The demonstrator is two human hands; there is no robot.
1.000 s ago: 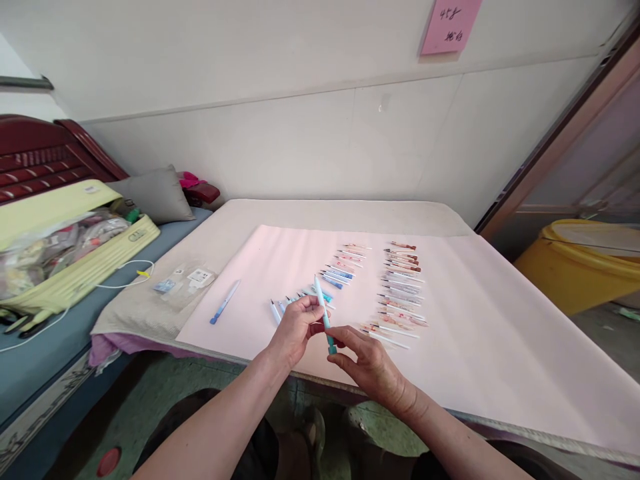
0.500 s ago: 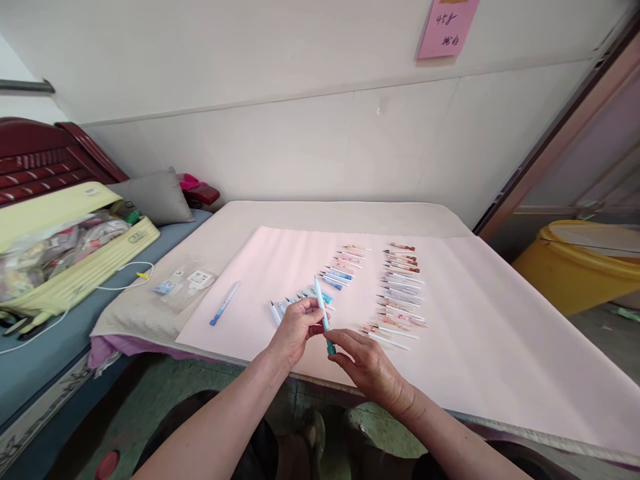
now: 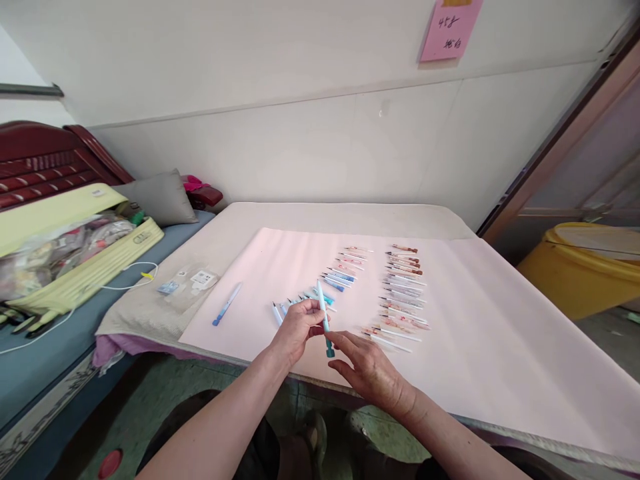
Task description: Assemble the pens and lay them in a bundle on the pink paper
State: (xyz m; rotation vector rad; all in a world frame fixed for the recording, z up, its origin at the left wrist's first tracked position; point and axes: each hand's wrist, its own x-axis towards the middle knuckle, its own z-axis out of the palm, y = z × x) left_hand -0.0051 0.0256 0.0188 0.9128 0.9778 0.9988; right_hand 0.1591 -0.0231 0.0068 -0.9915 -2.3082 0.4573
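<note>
Fingers: left hand [image 3: 300, 325] pinches the teal pen [image 3: 321, 297]; right hand's [image 3: 373, 367] are parted near its bottom end.
Blue pen [image 3: 227, 304]: alone, looks done.
Middle pen bits [image 3: 339, 275]: loose, seem left to do.
Right row [image 3: 404, 291]: more bits, likely waiting too.
Pink paper [image 3: 500, 333]: lots of bare room rightward; front edge near hands.

The pen [image 3: 322, 298] is smooth, probably glossy plastic.
</note>
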